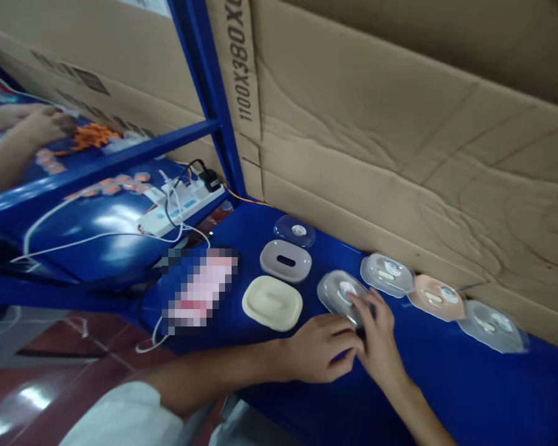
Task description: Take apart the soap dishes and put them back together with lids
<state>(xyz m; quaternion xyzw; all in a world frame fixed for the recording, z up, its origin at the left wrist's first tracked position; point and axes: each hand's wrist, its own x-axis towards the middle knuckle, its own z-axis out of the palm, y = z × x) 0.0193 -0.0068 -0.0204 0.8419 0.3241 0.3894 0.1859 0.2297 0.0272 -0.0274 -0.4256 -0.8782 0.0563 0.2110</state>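
Note:
Both my hands meet at a clear plastic oval case [341, 293] lying on the blue table [469, 384]. My left hand [323, 354] rests beside its near edge with fingers curled toward it. My right hand [376, 337] touches the case's near right edge with fingers bent over it. A cream oval case [272, 303] lies just left of my hands. Behind it sit a grey oval case [286, 261] and a clear round lid [294, 231].
Three more oval cases, clear [387, 274], pink [437, 297] and clear [491, 326], line the cardboard wall [400, 155]. A white power strip [182, 206] with cables lies at left. Another person's hand [41, 127] works beyond the blue frame [214, 105], near orange parts [93, 136].

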